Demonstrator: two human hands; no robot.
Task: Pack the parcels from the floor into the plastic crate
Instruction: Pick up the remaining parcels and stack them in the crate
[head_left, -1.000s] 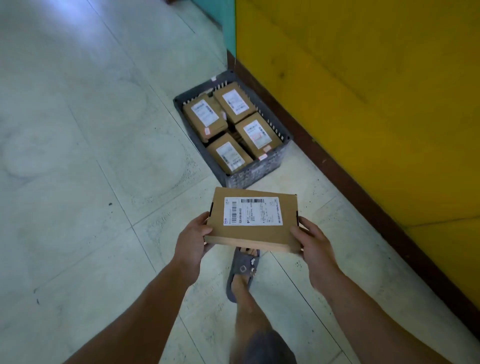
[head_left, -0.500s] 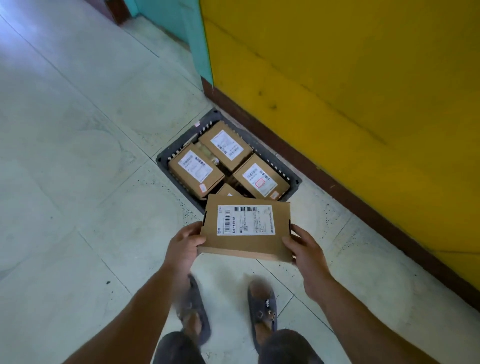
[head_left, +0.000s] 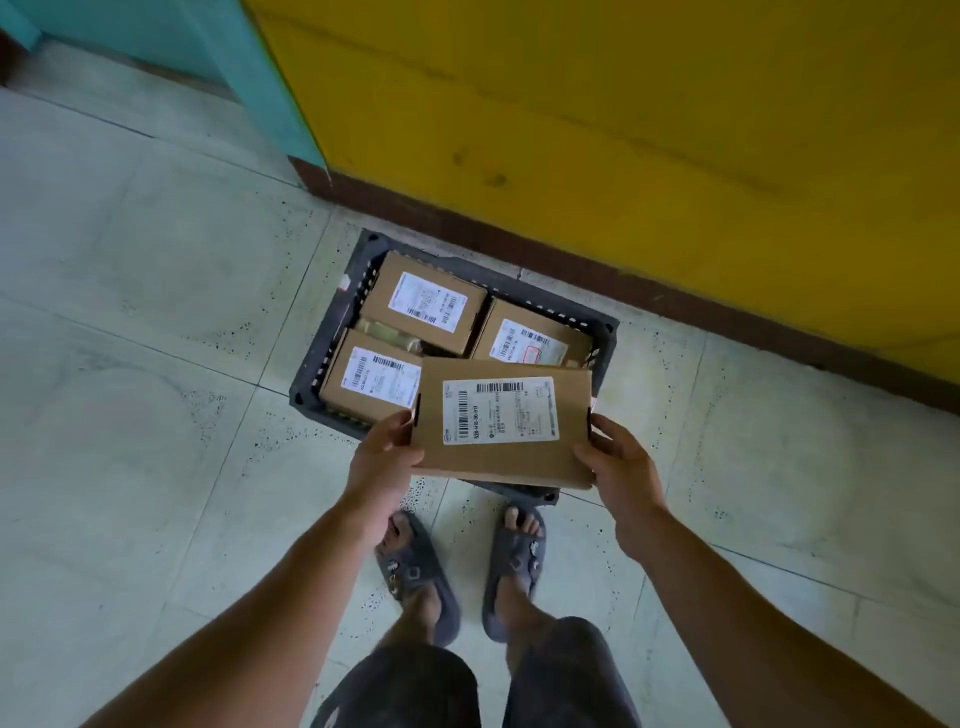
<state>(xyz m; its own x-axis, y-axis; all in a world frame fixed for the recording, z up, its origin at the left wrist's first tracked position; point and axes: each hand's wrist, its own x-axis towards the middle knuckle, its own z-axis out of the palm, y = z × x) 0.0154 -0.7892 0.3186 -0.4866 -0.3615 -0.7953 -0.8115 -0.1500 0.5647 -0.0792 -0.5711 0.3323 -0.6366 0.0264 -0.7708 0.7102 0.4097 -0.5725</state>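
Note:
I hold a flat brown cardboard parcel (head_left: 501, 421) with a white barcode label, level above the near right part of the crate. My left hand (head_left: 382, 460) grips its left edge and my right hand (head_left: 621, 467) grips its right edge. The dark grey plastic crate (head_left: 332, 343) stands on the floor beside the wall. Three labelled parcels show inside it: one at the back left (head_left: 423, 301), one at the back right (head_left: 530, 338), one at the front left (head_left: 371, 376). The held parcel hides the crate's near right part.
A yellow wall (head_left: 623, 130) with a dark brown skirting (head_left: 675, 301) runs just behind the crate, and a teal panel (head_left: 249, 78) stands at its left end. My feet in grey sandals (head_left: 415, 566) stand right in front of the crate. Pale tiled floor (head_left: 130, 364) spreads to the left.
I have stepped up to the crate, which now lies directly below my hands. The parcel has moved forward over the crate's near right part; both hands keep their grip.

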